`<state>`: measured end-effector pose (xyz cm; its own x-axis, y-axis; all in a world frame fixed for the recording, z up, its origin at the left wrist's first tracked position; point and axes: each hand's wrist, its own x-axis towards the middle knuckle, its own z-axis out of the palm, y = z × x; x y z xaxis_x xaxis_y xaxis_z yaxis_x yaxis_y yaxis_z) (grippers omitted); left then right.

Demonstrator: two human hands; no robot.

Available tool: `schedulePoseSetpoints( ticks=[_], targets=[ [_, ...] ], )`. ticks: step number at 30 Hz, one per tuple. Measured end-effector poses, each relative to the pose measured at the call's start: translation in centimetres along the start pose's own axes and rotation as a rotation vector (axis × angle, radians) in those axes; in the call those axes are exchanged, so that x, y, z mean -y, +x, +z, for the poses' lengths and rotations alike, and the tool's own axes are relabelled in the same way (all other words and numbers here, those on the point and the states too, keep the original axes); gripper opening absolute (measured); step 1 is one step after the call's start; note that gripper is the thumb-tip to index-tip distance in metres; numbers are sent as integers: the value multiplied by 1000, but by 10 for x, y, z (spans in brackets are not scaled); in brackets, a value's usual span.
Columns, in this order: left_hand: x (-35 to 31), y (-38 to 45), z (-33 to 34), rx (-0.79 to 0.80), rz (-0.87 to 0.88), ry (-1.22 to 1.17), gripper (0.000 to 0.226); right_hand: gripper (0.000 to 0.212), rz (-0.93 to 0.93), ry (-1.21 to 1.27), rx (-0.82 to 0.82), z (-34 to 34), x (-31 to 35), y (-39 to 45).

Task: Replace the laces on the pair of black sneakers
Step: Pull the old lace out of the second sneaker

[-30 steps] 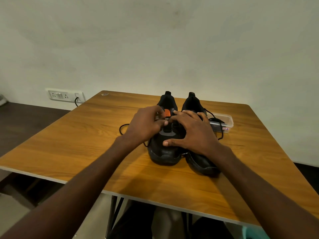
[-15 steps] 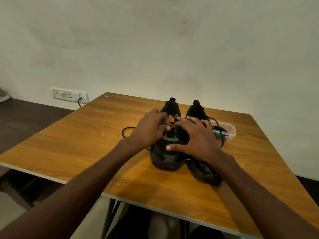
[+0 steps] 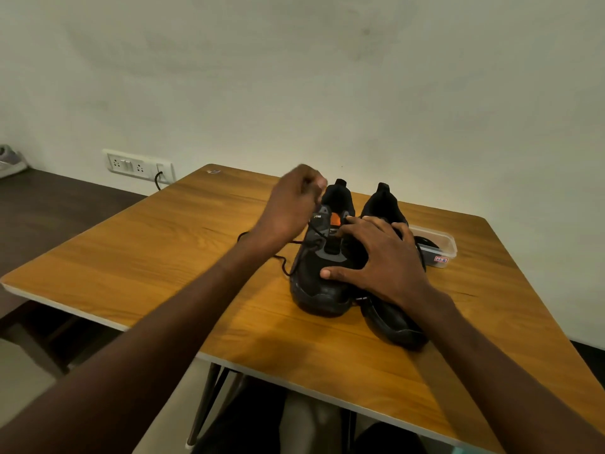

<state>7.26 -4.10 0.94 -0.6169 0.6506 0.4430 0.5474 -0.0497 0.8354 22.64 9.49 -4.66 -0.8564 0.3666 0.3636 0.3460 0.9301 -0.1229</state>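
Two black sneakers [image 3: 357,257] stand side by side near the table's [image 3: 163,257] far right corner, toes toward the near edge. One lace [image 3: 314,231] runs from the left sneaker [image 3: 319,276] up to the raised left hand [image 3: 291,204], whose curled fingers appear to pinch it, though blur hides the grip. The right hand [image 3: 383,257] rests on both sneakers, fingers spread and relaxed. One clear box [image 3: 437,245] at the far right edge holds something dark, possibly coiled laces.
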Motion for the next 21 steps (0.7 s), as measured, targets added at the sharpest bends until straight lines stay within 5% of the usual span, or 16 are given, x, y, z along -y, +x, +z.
schedulePoseSetpoints(
  ticks=[5,15,17,21],
  targets=[
    [38,-17,20,276,153,575,20,102,-7,-27,-19,0,1,-4],
    [29,-5,15,332,226,710,8,105,8,-49,5,-1,3,-3],
    [26,-1,12,264,197,613,9,104,12,-43,-9,-2,4,-5],
    [16,-4,1,113,-13,-126,24,102,5,-43,-42,-4,7,-8]
  ],
)
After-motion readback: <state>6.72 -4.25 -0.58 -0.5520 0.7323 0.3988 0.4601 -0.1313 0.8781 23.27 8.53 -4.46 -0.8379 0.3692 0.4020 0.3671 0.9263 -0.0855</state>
